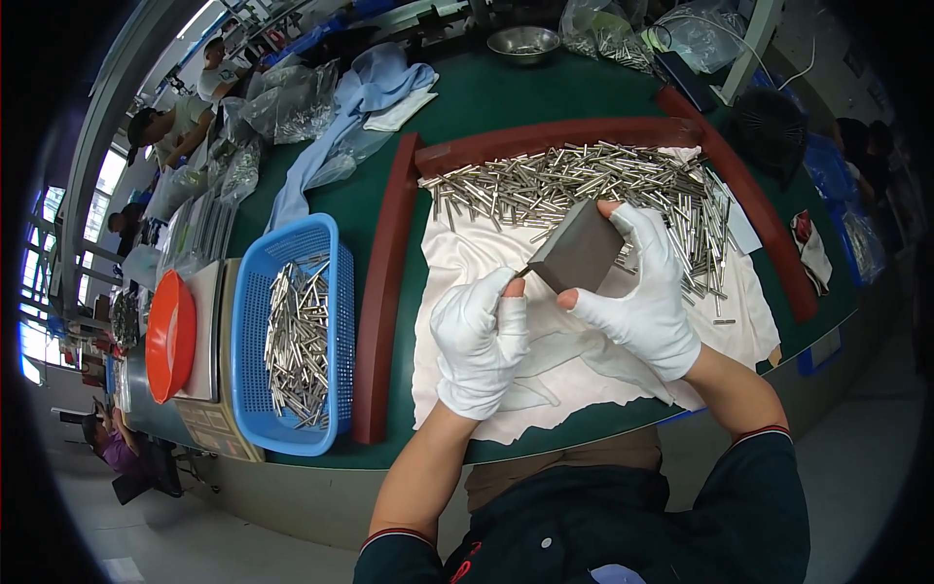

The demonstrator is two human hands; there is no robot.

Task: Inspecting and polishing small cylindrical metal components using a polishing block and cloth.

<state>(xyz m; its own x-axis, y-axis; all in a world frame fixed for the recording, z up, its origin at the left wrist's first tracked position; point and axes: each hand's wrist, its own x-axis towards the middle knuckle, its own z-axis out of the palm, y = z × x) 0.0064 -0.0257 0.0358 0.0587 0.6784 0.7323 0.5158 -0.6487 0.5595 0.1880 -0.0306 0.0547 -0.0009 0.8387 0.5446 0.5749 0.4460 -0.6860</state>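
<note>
In my right hand (647, 297), gloved in white with bare fingertips, is a dark grey-brown rectangular block, like a sanding block (578, 247). Fingers grip its far edge and the thumb is near its lower corner. My left hand (480, 341), in a matching glove, pinches a thin metal pin (523, 273) whose tip meets the block's left corner; most of it is hidden by the fingers. Beyond both hands, a heap of shiny metal pins (574, 175) lies on a pale cloth (452, 268).
Dark red bars (386, 292) frame the cloth on three sides. To the left stand a blue basket (250, 331) of metal pins and an orange-red dish (171, 336) on a scale. A metal bowl (523, 56) and plastic bags (603, 29) sit at the back. Other people work at far left.
</note>
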